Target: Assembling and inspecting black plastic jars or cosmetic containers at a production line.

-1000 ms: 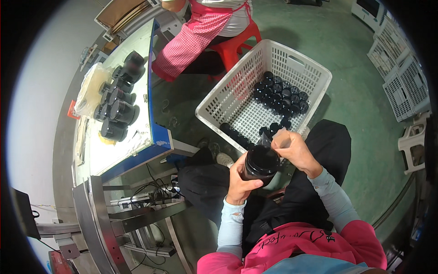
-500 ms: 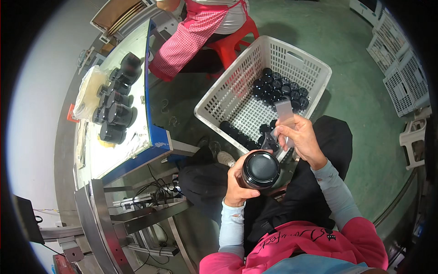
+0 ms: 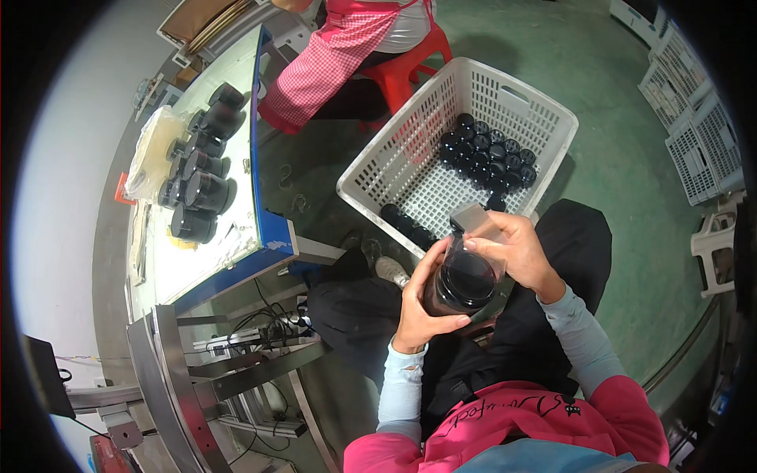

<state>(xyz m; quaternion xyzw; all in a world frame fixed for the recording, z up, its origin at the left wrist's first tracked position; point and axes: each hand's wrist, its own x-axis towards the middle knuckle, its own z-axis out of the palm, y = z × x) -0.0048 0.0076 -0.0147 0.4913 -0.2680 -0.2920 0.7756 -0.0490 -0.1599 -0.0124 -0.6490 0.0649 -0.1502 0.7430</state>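
My left hand (image 3: 415,309) is wrapped round a black lidded jar (image 3: 465,285) in front of my lap, with the lid facing up. Thumb and fingers of my right hand (image 3: 522,254) pinch a piece of clear plastic film (image 3: 475,219) at the jar's far edge. Part of the film seems to lie over the lid; its exact shape is hard to make out. Beyond both hands stands a pale plastic crate (image 3: 371,211) that holds several black jars (image 3: 487,154).
To the left is a table (image 3: 236,248) with several black jars (image 3: 208,191) and a plastic bag (image 3: 156,154). A person in a checked apron (image 3: 319,75) sits on a red stool (image 3: 406,69) behind the crate. Stacked crates (image 3: 698,146) and a pale stool (image 3: 716,252) are at right.
My right hand has brought the film down and left onto the jar. The jar has shifted slightly right and is tilted differently in my left hand.
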